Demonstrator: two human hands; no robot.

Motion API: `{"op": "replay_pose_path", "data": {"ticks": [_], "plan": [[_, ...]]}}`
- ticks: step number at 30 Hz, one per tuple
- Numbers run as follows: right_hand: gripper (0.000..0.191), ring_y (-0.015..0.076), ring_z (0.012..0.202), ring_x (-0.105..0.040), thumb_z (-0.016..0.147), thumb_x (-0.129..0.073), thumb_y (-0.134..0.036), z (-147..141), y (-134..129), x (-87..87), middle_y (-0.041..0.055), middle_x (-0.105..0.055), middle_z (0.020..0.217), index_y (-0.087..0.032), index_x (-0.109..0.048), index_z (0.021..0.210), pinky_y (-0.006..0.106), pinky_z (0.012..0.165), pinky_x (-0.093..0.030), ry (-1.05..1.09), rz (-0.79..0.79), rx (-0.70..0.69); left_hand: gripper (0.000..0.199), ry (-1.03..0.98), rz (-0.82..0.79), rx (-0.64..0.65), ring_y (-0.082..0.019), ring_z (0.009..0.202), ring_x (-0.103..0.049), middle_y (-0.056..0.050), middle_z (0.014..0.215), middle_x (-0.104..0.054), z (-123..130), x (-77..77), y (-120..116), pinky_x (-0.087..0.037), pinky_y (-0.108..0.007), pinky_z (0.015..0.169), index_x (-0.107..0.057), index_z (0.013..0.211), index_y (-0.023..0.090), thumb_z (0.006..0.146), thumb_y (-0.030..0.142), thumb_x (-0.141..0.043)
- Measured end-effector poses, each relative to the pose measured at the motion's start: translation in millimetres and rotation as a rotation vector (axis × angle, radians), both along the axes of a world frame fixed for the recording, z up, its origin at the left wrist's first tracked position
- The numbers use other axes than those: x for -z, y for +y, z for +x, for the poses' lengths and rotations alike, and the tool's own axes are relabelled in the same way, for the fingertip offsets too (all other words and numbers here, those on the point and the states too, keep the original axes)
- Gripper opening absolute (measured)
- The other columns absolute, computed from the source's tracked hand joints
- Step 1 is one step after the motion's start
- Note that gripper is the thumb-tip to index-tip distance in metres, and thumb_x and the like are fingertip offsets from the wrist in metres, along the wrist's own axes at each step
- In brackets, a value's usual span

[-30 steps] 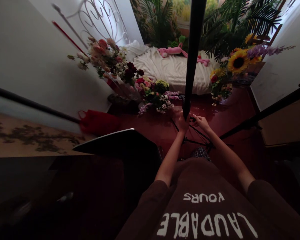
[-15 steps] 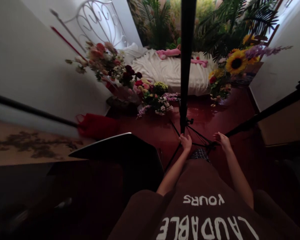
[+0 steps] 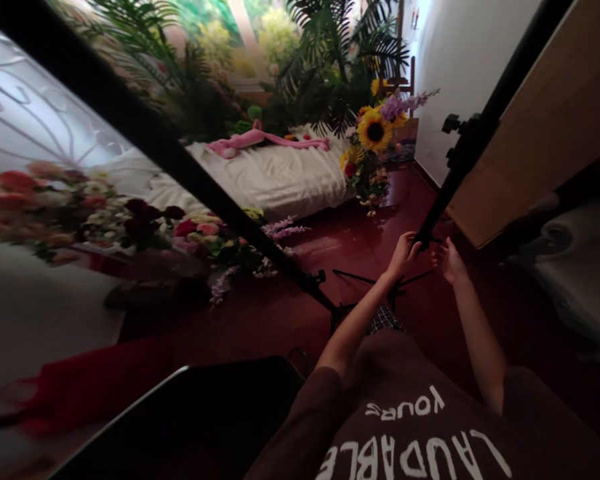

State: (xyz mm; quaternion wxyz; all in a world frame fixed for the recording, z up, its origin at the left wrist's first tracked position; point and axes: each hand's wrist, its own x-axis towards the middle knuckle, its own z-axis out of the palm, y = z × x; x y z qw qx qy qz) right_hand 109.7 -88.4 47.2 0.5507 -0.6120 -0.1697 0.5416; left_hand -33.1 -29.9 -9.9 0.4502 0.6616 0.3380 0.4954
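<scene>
Your left hand [image 3: 403, 259] grasps the tripod stand [image 3: 445, 191] low on its pole, above the floor [image 3: 365, 240]; your right hand [image 3: 451, 265] curls beside it, grip unclear. Working there calls for steady support.

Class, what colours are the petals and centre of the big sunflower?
The sunflower has yellow petals around a dark centre, seen best in the head view.
</scene>
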Motion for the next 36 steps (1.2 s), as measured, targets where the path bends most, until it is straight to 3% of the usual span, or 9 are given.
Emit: {"op": "replay_pose_path", "data": {"ticks": [2,5,8,14,21,25,29,32,36], "plan": [[0.039,0.0118,0.046,-0.059,0.089,-0.050,-0.057,-1.0,-0.2,-3.8,0.0015,-0.068,0.061,-0.021,-0.064,0.084,0.021,0.042,-0.044,-0.083,0.044,-0.006,0.043,0.023,0.047,0.038,-0.017,0.106,-0.062,-0.014,0.119,-0.060,18.6,-22.6,9.0,-0.049,-0.031,0.091,-0.040,0.128,0.017,0.094,0.043,-0.047],[0.042,0.0145,0.054,-0.064,0.083,-0.058,-0.060,-1.9,1.5,-2.8,0.0037,-0.071,0.068,-0.019,-0.067,0.085,0.023,0.047,-0.047,-0.210,0.072,-0.012,0.040,0.088,0.059,0.048,-0.019,0.095,-0.065,-0.012,0.108,-0.064,32.0,-36.9,18.5,-0.050,-0.030,0.083,-0.042,0.125,0.017,0.093,0.040,-0.049],[0.044,0.0138,0.055,-0.063,0.078,-0.061,-0.062,-1.2,5.0,-0.9,0.0028,-0.070,0.067,-0.019,-0.067,0.081,0.023,0.048,-0.045,-0.276,0.067,-0.015,0.030,0.154,0.075,0.016,-0.020,0.091,-0.067,-0.011,0.101,-0.066,35.0,-34.2,24.4,-0.049,-0.030,0.078,-0.047,0.116,0.017,0.092,0.035,-0.051],[0.035,0.0085,0.054,-0.056,0.073,-0.068,-0.053,1.7,5.3,-2.0,-0.0025,-0.068,0.074,-0.021,-0.059,0.081,0.019,0.047,-0.042,-0.211,0.129,-0.057,0.024,0.208,0.098,-0.017,-0.023,0.088,-0.067,-0.012,0.097,-0.067,37.4,-27.6,26.9,-0.049,-0.031,0.074,-0.047,0.110,0.017,0.092,0.033,-0.050],[0.038,0.0162,0.085,-0.065,0.058,-0.082,-0.042,17.7,1.5,-2.9,0.0023,-0.073,0.095,-0.023,-0.069,0.088,0.026,0.073,-0.052,-0.439,0.344,-0.085,0.021,0.210,0.072,-0.036,-0.021,0.083,-0.067,-0.011,0.092,-0.068,37.7,-30.9,25.2,-0.049,-0.031,0.073,-0.047,0.106,0.019,0.092,0.033,-0.051],[0.014,0.0210,0.097,-0.065,0.060,-0.079,-0.034,25.8,8.4,-0.8,0.0037,-0.074,0.097,-0.023,-0.072,0.065,0.037,0.092,-0.050,-0.486,0.452,-0.102,0.023,0.195,0.067,-0.026,-0.020,0.083,-0.067,-0.009,0.091,-0.067,38.1,-26.8,26.0,-0.049,-0.030,0.074,-0.047,0.108,0.020,0.091,0.034,-0.053],[0.026,0.0181,0.103,-0.064,0.068,-0.069,-0.025,28.0,13.4,4.0,0.0039,-0.072,0.105,-0.022,-0.062,0.044,0.036,0.099,-0.047,-0.591,0.501,-0.052,0.026,0.190,0.054,-0.030,-0.021,0.082,-0.067,-0.010,0.092,-0.067,38.8,-24.0,25.8,-0.049,-0.030,0.072,-0.048,0.109,0.019,0.091,0.037,-0.053],[0.026,0.0171,0.103,-0.064,0.077,-0.063,-0.024,24.1,15.0,-13.4,0.0041,-0.071,0.106,-0.021,-0.063,0.051,0.037,0.100,-0.047,-0.669,0.529,0.038,0.027,0.187,0.051,-0.031,-0.021,0.079,-0.067,-0.009,0.090,-0.067,39.1,-24.9,24.4,-0.049,-0.031,0.073,-0.048,0.110,0.019,0.091,0.037,-0.052],[0.016,0.0188,0.108,-0.063,0.086,-0.060,-0.037,5.4,24.2,-76.7,0.0035,-0.068,0.108,-0.025,-0.068,0.092,0.036,0.092,-0.053,-0.801,0.697,0.049,0.026,0.187,0.026,-0.031,-0.019,0.078,-0.066,-0.008,0.088,-0.067,39.6,-27.3,22.4,-0.049,-0.030,0.072,-0.048,0.110,0.020,0.090,0.035,-0.054]]}}
